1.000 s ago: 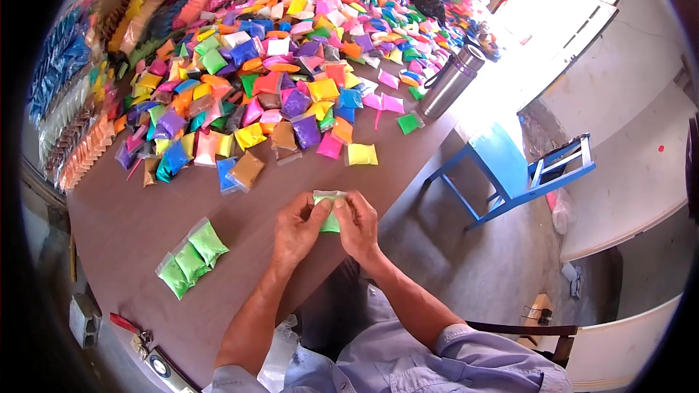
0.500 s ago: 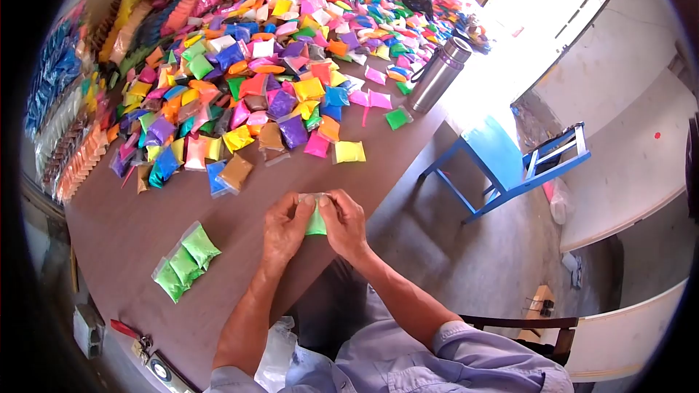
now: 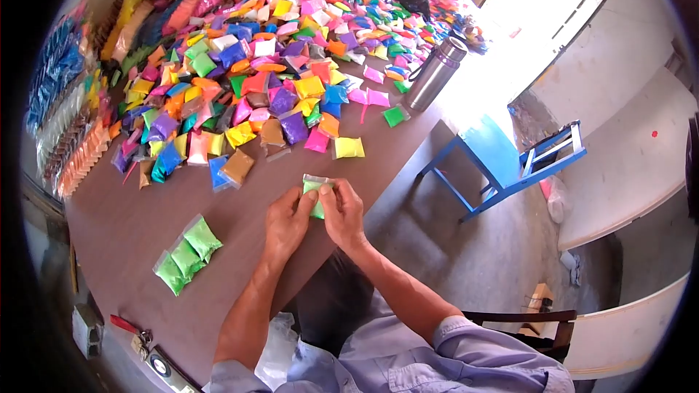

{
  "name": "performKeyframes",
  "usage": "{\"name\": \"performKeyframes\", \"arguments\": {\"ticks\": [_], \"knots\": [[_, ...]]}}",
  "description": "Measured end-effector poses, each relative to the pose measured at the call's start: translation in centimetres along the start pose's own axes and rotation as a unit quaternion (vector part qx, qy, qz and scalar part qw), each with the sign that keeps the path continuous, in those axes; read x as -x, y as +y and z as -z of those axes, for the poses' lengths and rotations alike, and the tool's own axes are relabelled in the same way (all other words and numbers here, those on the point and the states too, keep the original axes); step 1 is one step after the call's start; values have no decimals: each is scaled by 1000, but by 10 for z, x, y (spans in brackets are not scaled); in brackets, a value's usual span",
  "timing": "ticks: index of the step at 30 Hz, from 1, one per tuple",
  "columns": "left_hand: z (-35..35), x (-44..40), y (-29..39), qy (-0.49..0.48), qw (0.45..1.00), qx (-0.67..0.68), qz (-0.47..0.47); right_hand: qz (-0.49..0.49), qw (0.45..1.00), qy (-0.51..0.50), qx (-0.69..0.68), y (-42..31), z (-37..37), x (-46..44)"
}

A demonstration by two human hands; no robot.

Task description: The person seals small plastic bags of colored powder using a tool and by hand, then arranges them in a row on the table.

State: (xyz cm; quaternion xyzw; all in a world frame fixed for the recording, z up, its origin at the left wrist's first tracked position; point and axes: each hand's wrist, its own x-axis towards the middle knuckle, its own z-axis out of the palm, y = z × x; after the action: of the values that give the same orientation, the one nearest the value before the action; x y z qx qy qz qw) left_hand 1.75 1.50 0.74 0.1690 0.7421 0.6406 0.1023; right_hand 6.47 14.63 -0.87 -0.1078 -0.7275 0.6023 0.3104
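Between my two hands is a small clear packet with light green filling, held over the table near its front edge. My left hand pinches the packet's left side, thumb on top. From the right, my right hand grips it the same way, and the thumbs are close together. The packet's clear top edge sticks out beyond the fingers; part of its body is hidden by them. To the left, three green packets lie overlapping in a slanted row on the brown tabletop.
A big heap of colourful packets covers the table's far side. A steel thermos stands at the right edge. Beyond it is a blue chair. Keys with a red tag lie at the front left, and stacked packet strips at far left.
The green packet has shifted slightly in my fingers, and more of its clear top edge shows above my thumbs. The camera view has moved a little.
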Motion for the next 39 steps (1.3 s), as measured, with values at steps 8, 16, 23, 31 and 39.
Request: {"name": "performKeyframes", "arguments": {"ticks": [8, 16, 23, 31, 39], "knots": [[-9, -3, -8, -20, 999, -36, -19, 5, 992, 36, 124, 12, 9, -2], [-5, -2, -2, 19, 998, 36, -45, -24, 999, 15, -38, 12, 7, -3], [-7, -4, 0, 34, 998, 26, -52, -31, 998, 16, -62, 10, 10, 0], [-7, -7, -14, 3, 997, 56, -51, -52, 998, -8, -26, 5, 10, -5], [-1, -1, 12, -12, 999, 33, -1, -83, 987, 25, -138, 17, 15, -3]]}}
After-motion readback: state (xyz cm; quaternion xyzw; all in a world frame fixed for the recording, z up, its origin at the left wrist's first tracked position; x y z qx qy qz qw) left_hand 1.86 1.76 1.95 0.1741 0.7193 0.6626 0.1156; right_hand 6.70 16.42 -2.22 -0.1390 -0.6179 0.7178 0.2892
